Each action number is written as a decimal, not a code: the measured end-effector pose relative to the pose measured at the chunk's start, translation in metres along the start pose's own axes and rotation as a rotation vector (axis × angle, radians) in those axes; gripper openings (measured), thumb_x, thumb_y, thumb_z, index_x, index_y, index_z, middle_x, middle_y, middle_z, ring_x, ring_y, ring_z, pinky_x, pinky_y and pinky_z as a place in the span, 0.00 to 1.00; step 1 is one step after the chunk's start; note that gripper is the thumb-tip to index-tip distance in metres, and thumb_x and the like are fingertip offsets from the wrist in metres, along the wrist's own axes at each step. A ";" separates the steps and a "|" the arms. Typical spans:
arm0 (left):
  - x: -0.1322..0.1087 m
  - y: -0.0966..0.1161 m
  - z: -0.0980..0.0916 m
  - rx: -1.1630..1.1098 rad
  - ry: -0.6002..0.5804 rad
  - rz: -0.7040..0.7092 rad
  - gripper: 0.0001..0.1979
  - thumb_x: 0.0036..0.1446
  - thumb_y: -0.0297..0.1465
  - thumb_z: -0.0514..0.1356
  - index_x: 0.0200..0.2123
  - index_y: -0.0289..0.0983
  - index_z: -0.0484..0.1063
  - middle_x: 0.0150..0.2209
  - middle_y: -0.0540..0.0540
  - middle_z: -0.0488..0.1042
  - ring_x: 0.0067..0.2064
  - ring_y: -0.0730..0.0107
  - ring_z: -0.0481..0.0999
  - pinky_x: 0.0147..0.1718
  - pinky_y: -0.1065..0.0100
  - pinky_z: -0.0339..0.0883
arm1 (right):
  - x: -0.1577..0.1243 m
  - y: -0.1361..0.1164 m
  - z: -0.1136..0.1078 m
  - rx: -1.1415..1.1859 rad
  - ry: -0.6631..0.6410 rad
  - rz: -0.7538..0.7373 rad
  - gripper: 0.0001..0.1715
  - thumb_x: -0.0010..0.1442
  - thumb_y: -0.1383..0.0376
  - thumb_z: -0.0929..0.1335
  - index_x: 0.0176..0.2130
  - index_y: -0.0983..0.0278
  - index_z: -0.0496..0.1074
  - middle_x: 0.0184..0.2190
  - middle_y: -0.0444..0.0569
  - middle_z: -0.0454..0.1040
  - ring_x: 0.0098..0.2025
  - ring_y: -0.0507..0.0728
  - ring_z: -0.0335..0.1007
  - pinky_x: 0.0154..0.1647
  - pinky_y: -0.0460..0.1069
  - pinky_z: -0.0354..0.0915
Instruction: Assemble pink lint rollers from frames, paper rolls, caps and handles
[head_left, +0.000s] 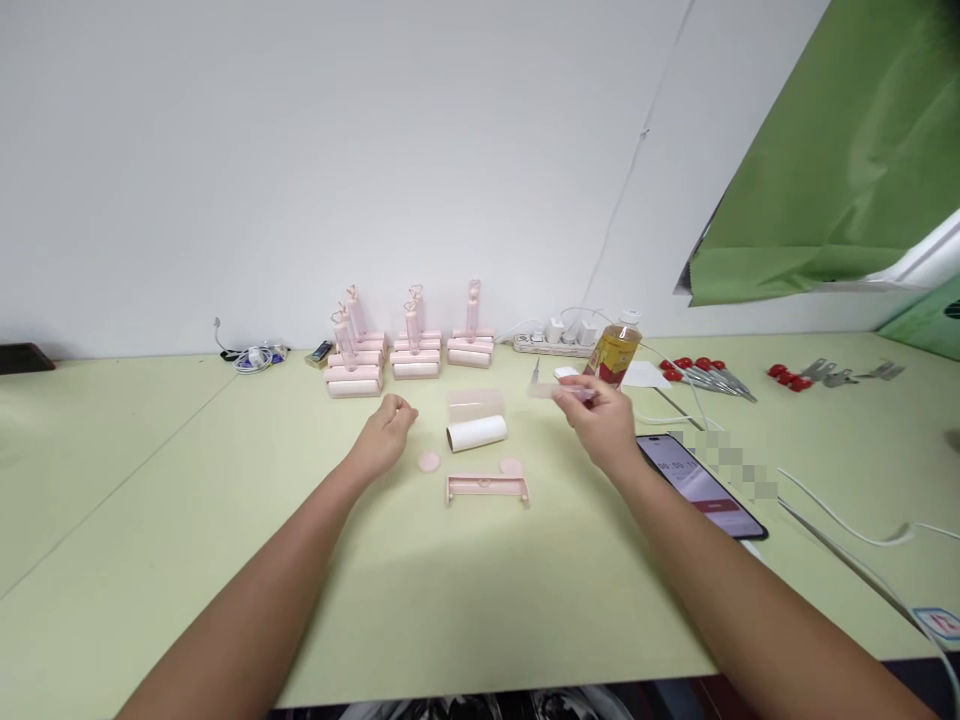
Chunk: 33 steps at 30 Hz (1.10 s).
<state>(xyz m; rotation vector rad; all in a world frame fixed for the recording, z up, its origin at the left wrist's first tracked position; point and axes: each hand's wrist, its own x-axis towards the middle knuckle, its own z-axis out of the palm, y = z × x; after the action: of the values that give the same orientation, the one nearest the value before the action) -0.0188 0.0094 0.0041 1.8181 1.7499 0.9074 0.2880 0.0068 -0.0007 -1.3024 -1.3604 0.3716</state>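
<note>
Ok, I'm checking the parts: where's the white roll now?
In the head view, the white roll lies centrally, right of the left hand, between the translucent cover and the open pink holder.

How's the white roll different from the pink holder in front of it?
The roll is white, but the holder is pink. The roll is a round tube with a dark opening at its left end; the holder is a long frame with a small prong at each end. The roll lies at a slant, while the holder lies nearly straight across. Both rest on the table, and neither is being held.
</note>
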 end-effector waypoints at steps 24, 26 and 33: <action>-0.012 -0.004 0.019 -0.310 0.023 0.116 0.18 0.55 0.47 0.58 0.35 0.38 0.73 0.25 0.52 0.69 0.26 0.72 0.70 0.25 0.71 0.62 | 0.016 0.003 0.036 -0.396 -0.283 0.107 0.30 0.55 0.53 0.68 0.53 0.66 0.67 0.26 0.43 0.69 0.29 0.55 0.66 0.29 0.47 0.57; -0.020 0.009 0.020 -0.317 0.029 0.140 0.17 0.54 0.46 0.60 0.35 0.38 0.73 0.26 0.52 0.71 0.27 0.71 0.71 0.25 0.71 0.63 | 0.001 -0.017 0.028 -0.304 -0.205 0.026 0.29 0.58 0.55 0.66 0.55 0.65 0.65 0.25 0.42 0.67 0.29 0.54 0.65 0.31 0.47 0.58; -0.050 0.045 0.038 0.009 -0.065 0.470 0.07 0.50 0.28 0.60 0.34 0.40 0.75 0.32 0.50 0.74 0.31 0.70 0.72 0.30 0.70 0.63 | -0.064 -0.062 0.031 -0.078 -0.591 -0.319 0.08 0.56 0.62 0.70 0.37 0.63 0.71 0.28 0.43 0.69 0.28 0.51 0.63 0.30 0.45 0.57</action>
<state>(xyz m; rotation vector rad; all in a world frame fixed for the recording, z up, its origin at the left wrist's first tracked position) 0.0412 -0.0399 0.0035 2.2863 1.3070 0.9967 0.2153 -0.0531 0.0099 -1.0477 -2.0637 0.5081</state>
